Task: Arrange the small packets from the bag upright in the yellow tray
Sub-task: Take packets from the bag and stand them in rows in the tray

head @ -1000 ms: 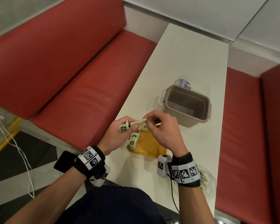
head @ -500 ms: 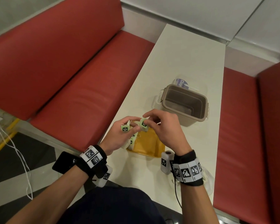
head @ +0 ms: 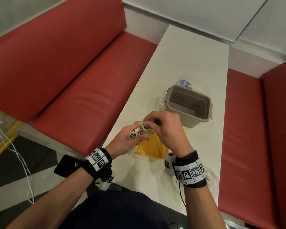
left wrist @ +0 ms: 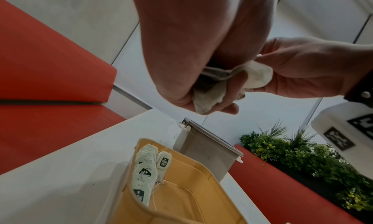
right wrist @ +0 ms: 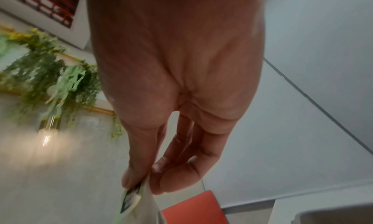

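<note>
Both hands hover above the yellow tray [head: 153, 148]; the left hand [head: 125, 142] clutches several packets [left wrist: 207, 95]; the right hand [head: 165, 128] pinches one packet [head: 145, 127] by its tag; light, limp and stringy, the packets seem best held by the paper body.

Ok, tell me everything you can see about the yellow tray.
The yellow tray is a shallow rectangular plastic dish with rounded corners and a raised rim. It sits on the white table just in front of the grey container. A row of tea packets stands upright along its left wall, strings trailing; the rest of its floor is bare. Both hands hover above it, not touching.
</note>
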`<state>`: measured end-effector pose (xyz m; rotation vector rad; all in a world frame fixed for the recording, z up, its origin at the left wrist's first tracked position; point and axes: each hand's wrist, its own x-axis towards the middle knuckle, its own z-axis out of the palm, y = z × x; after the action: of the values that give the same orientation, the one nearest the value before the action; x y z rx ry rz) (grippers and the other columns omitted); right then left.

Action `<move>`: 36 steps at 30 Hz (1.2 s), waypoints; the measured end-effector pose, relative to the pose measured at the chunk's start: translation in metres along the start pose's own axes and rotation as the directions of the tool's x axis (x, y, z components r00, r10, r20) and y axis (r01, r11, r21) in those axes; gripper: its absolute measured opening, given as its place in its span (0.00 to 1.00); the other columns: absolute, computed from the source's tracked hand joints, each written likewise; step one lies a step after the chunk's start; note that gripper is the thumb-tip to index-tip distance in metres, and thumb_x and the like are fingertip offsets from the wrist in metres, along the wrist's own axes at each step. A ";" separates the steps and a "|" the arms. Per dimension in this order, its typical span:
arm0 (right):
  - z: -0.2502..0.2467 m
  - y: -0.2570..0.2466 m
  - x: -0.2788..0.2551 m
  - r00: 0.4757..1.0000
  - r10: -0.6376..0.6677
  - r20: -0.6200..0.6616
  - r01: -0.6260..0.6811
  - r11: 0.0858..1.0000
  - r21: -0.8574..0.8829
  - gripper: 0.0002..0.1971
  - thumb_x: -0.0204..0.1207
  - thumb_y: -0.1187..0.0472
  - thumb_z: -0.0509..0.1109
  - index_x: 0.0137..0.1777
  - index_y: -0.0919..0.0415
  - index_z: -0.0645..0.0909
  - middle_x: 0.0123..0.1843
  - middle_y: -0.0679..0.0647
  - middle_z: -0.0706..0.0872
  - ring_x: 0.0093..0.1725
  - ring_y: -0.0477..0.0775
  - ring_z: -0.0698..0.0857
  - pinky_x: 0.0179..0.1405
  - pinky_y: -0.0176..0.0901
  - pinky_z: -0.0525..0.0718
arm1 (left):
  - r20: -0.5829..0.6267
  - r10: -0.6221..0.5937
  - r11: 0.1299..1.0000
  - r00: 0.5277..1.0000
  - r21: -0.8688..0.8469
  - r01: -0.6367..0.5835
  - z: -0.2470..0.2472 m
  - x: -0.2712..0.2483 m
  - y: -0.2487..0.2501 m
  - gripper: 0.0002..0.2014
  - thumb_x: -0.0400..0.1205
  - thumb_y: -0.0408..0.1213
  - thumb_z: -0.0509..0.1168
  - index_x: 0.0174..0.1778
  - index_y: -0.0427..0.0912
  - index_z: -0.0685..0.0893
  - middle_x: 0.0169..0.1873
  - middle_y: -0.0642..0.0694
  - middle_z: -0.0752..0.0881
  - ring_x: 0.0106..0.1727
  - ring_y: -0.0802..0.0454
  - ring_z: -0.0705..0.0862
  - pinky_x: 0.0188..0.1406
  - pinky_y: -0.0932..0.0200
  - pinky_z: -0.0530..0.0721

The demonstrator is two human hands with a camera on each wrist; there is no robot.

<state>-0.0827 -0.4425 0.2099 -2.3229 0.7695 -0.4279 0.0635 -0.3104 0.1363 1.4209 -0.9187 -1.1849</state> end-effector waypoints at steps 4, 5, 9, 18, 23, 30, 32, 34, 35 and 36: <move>0.000 0.001 -0.001 0.999 0.040 -0.027 -0.039 0.999 0.030 0.04 0.82 0.54 0.83 0.54 0.49 0.95 0.40 0.42 0.90 0.43 0.41 0.88 0.46 0.33 0.85 | -0.012 0.008 1.000 1.000 0.029 -0.008 -0.001 0.002 -0.005 0.12 0.90 0.43 0.73 0.62 0.38 0.88 0.49 0.43 0.95 0.46 0.49 0.85 0.46 0.51 0.82; -0.002 0.003 -0.003 0.998 0.059 -0.020 -0.059 0.998 0.039 0.05 0.82 0.55 0.83 0.55 0.49 0.95 0.40 0.41 0.91 0.44 0.40 0.89 0.47 0.31 0.85 | -0.024 0.009 0.999 1.000 0.032 -0.008 -0.001 0.002 -0.007 0.12 0.89 0.43 0.74 0.60 0.38 0.88 0.48 0.43 0.95 0.46 0.49 0.86 0.47 0.49 0.82; -0.005 0.012 -0.009 0.994 0.097 0.053 -0.097 0.995 0.000 0.04 0.81 0.57 0.84 0.52 0.48 0.94 0.39 0.39 0.90 0.43 0.39 0.89 0.48 0.37 0.89 | -0.037 0.025 0.998 0.999 0.056 -0.022 -0.005 0.002 -0.014 0.03 0.88 0.42 0.75 0.49 0.51 0.89 0.45 0.45 0.94 0.46 0.53 0.88 0.50 0.53 0.84; 0.029 0.035 -0.009 0.986 0.167 0.019 -0.163 0.975 -0.148 0.04 0.87 0.56 0.76 0.53 0.43 0.86 0.47 0.43 0.91 0.47 0.49 0.89 0.48 0.58 0.92 | -0.093 0.020 0.948 0.995 0.319 0.011 -0.010 0.007 -0.040 0.03 0.87 0.41 0.77 0.49 0.49 0.90 0.38 0.62 0.90 0.41 0.65 0.87 0.44 0.69 0.81; 0.065 0.065 0.005 0.953 0.301 0.011 -0.286 0.915 -0.283 0.05 0.88 0.58 0.72 0.56 0.46 0.85 0.52 0.52 0.91 0.51 0.59 0.89 0.51 0.62 0.93 | -0.237 -0.051 0.953 0.970 0.279 0.118 -0.026 -0.003 -0.057 0.09 0.83 0.51 0.79 0.46 0.52 0.89 0.45 0.58 0.92 0.53 0.55 0.88 0.52 0.56 0.84; 0.103 0.085 0.024 0.921 0.389 0.032 -0.357 0.873 -0.332 0.07 0.88 0.63 0.68 0.58 0.53 0.86 0.55 0.57 0.90 0.53 0.64 0.88 0.52 0.59 0.91 | -0.312 -0.148 0.942 0.939 0.246 0.230 -0.040 -0.014 -0.074 0.12 0.82 0.55 0.79 0.45 0.52 0.88 0.47 0.51 0.93 0.53 0.48 0.90 0.56 0.41 0.88; 0.109 0.088 0.028 0.916 0.399 0.029 -0.370 0.872 -0.320 0.06 0.88 0.63 0.68 0.57 0.53 0.86 0.55 0.57 0.90 0.52 0.64 0.89 0.50 0.57 0.91 | -0.312 -0.167 0.941 0.935 0.232 0.246 -0.040 -0.016 -0.074 0.11 0.82 0.55 0.79 0.45 0.53 0.88 0.48 0.53 0.93 0.53 0.47 0.90 0.54 0.39 0.89; 0.114 0.090 0.030 0.916 0.402 -0.004 -0.386 0.877 -0.287 0.07 0.88 0.64 0.68 0.59 0.53 0.86 0.54 0.57 0.90 0.51 0.63 0.89 0.50 0.57 0.91 | -0.314 -0.173 0.941 0.933 0.226 0.251 -0.041 -0.017 -0.073 0.12 0.82 0.56 0.79 0.45 0.53 0.88 0.48 0.53 0.92 0.51 0.47 0.89 0.48 0.40 0.90; 0.116 0.092 0.029 0.914 0.403 -0.041 -0.398 0.876 -0.271 0.08 0.88 0.66 0.68 0.60 0.54 0.85 0.54 0.57 0.91 0.51 0.62 0.88 0.50 0.57 0.91 | -0.315 -0.167 0.943 0.934 0.225 0.244 -0.041 -0.016 -0.072 0.12 0.82 0.55 0.79 0.45 0.52 0.88 0.47 0.54 0.92 0.49 0.50 0.88 0.44 0.45 0.89; 0.117 0.093 0.028 0.912 0.400 -0.092 -0.410 0.875 -0.257 0.09 0.88 0.67 0.68 0.60 0.54 0.85 0.54 0.57 0.90 0.51 0.62 0.88 0.49 0.56 0.90 | -0.321 -0.159 0.944 0.934 0.226 0.239 -0.041 -0.017 -0.070 0.12 0.83 0.54 0.79 0.45 0.51 0.88 0.46 0.56 0.90 0.47 0.55 0.86 0.41 0.52 0.86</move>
<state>-0.0439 -0.4617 0.0647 -2.3132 1.3739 -0.1826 0.0959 -0.2721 0.0700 1.8885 -0.7475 -0.9811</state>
